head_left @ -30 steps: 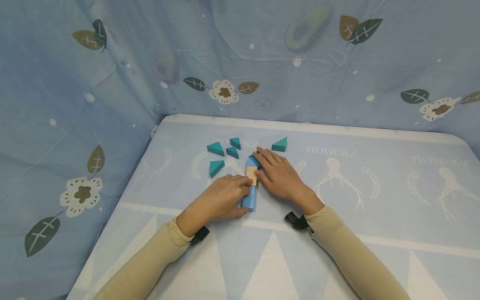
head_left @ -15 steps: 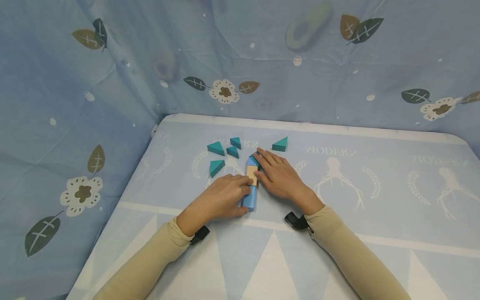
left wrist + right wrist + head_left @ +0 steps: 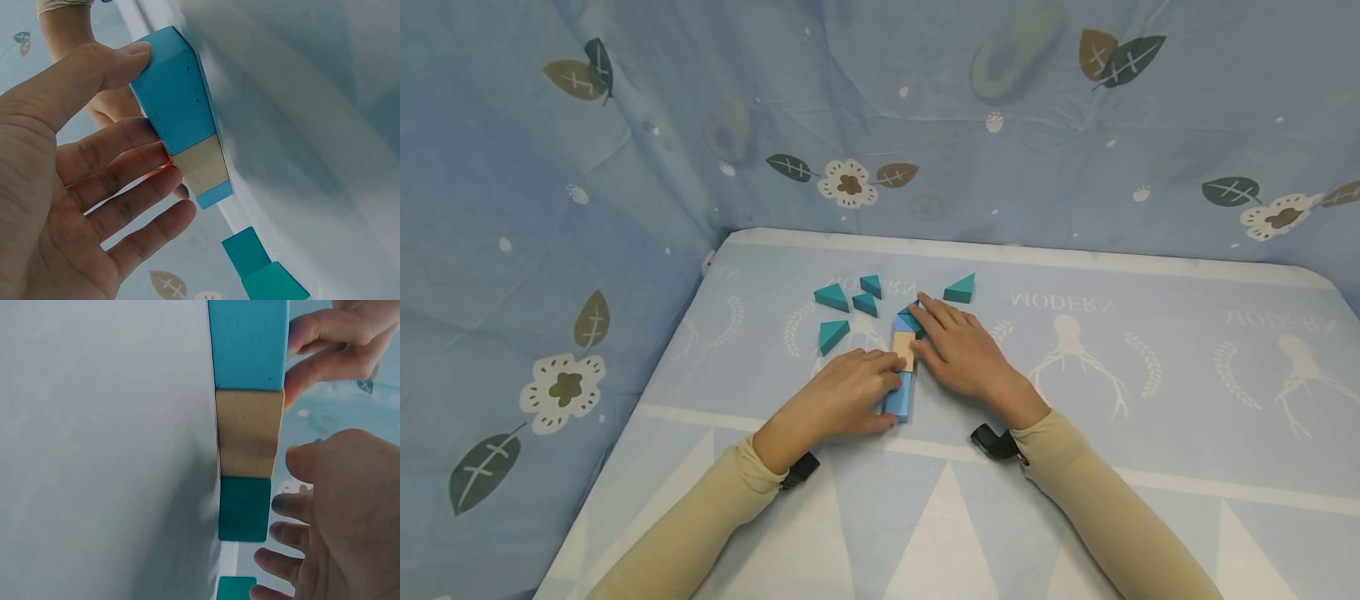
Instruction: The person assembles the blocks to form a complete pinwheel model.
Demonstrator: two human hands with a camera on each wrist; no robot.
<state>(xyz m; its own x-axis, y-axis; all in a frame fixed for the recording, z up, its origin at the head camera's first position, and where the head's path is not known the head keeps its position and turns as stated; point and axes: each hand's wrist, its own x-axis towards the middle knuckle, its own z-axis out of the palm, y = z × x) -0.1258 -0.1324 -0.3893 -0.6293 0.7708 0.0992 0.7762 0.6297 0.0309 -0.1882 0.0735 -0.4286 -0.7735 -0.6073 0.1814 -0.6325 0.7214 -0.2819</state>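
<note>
Your left hand holds the blue block between thumb and fingers, and touches the tan block next to it. Your right hand lies with straight fingers on the teal triangle at the far end of this row, on the mat.

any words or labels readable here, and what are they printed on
"MODERN": white print on the table mat, readable once right of the right hand, upside down and mirrored from the head view.
Two more prints, by the teal triangles and at far right: too faint to read.
Blocks: no text.
</note>
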